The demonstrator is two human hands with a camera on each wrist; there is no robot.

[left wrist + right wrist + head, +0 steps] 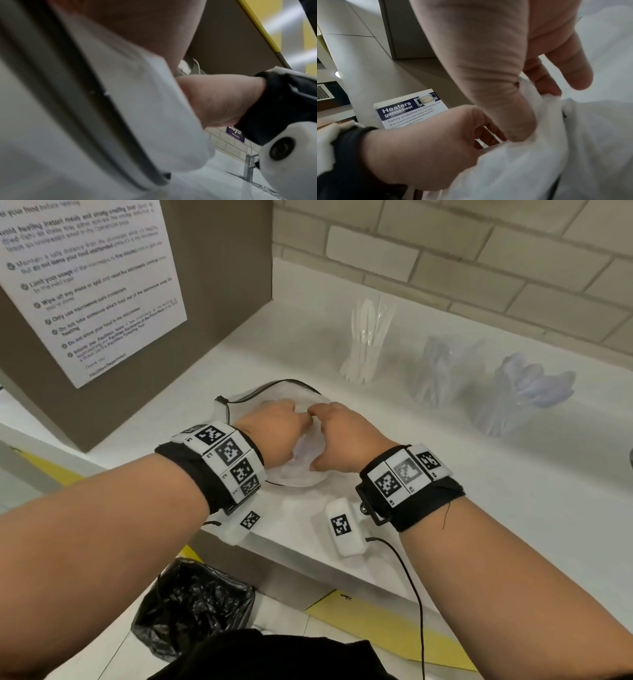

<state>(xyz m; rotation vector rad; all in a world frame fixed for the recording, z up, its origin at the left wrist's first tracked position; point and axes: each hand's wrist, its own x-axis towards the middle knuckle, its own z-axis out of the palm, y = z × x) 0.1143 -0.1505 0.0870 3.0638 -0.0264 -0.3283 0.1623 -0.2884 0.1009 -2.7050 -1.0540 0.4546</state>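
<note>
As pouch (274, 392) rests on counter (445, 491), brick wall (479, 251) behind

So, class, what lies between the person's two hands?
The white zip pouch: the left hand and right hand both grip its fabric, seen in head and right wrist views.

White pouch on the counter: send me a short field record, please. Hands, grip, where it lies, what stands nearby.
item: white pouch with dark edging, lying on the white counter
left hand: fingers curled on the pouch fabric
right hand: pinches a fold of the fabric
contents: cannot tell
nearby: cups of plastic cutlery behind, apart from the pouch
below the counter: black bin bag
</note>
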